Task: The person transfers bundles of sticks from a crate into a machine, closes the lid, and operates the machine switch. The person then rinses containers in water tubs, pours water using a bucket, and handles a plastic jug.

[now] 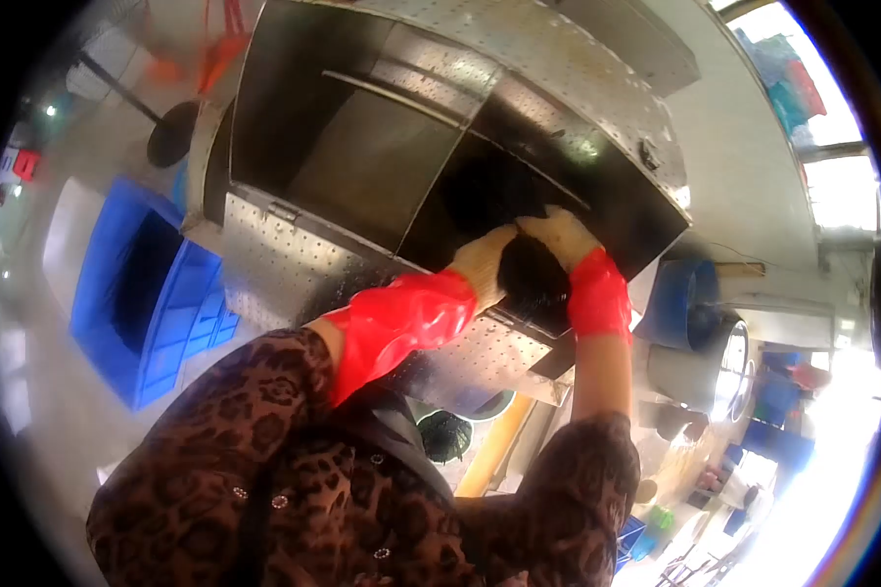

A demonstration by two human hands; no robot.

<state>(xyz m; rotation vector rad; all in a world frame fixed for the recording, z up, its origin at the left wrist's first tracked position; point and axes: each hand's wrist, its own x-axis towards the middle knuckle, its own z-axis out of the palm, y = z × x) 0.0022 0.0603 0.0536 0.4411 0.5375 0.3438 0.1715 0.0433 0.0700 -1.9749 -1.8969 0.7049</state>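
Observation:
Both my hands wear cream knit gloves with glossy red cuffs and reach into an open metal drum (431,181) with perforated walls. Between them is a dark, soft-looking clump (536,274), whose kind I cannot make out. My left hand (482,262) is closed at its left side, fingertips hidden behind it. My right hand (563,235) grips its upper right side, with the fingers curled in. The clump lies at the drum's near edge. More dark material (489,191) fills the shadowed compartment beyond my hands.
A perforated door flap (284,259) hangs on the drum's near side. Blue plastic crates (132,293) stand to the left. On the right are a blue barrel (683,303) and a pale drum-shaped container (690,372). A dark round pan-like thing (173,135) is at upper left.

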